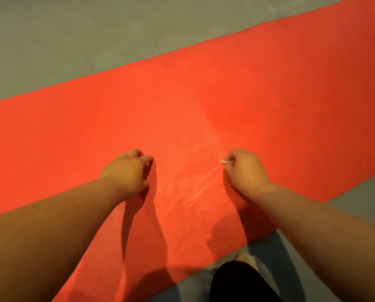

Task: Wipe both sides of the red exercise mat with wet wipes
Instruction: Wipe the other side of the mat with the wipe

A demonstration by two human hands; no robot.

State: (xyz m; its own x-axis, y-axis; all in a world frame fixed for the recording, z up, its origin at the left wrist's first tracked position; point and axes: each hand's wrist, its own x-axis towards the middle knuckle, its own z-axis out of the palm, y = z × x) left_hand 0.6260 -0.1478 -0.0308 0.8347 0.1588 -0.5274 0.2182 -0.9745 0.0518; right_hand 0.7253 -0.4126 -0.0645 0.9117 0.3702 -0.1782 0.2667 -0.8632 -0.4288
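The red exercise mat lies flat on the floor and runs diagonally from lower left to upper right. My left hand rests on the mat with its fingers curled and its fingertips touching the surface; it holds nothing that I can see. My right hand is closed on a small white wet wipe, of which only a corner sticks out at the knuckles. Between the two hands the mat shows pale, shiny wet streaks.
Grey floor lies beyond the mat's far edge and along its near edge at the right. My dark-clothed knee and a light sock or shoe tip are on the floor just off the mat's near edge.
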